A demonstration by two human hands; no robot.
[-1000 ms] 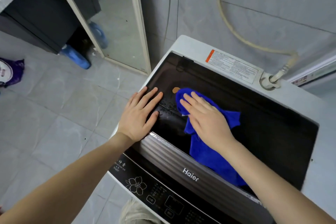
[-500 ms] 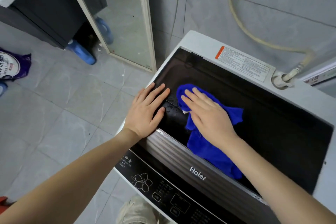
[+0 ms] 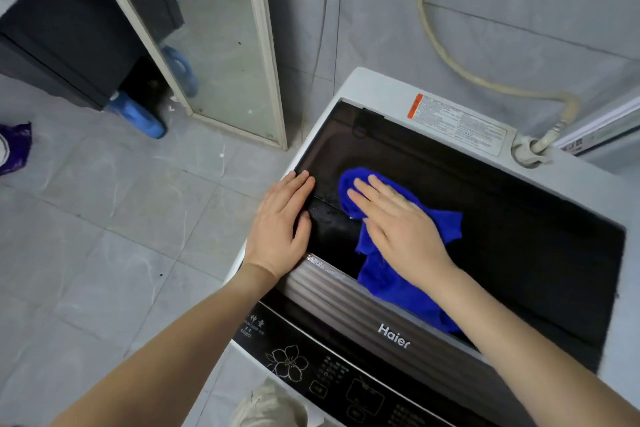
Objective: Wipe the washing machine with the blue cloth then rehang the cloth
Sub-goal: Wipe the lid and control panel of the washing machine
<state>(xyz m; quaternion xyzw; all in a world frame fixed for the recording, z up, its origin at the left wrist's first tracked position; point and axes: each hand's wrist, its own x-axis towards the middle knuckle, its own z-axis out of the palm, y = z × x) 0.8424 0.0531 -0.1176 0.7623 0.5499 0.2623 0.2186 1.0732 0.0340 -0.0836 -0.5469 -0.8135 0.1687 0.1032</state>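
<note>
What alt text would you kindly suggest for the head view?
A person's right hand presses a blue cloth flat onto the dark lid of a washing machine; the left hand rests flat at the lid's left edge.

The washing machine (image 3: 561,253) in front of you carries the blue cloth (image 3: 384,282), bunched on its dark lid. Your right hand (image 3: 398,229) lies flat on the cloth. Your left hand (image 3: 280,225) lies flat at the lid's left edge, just beside it.
</note>
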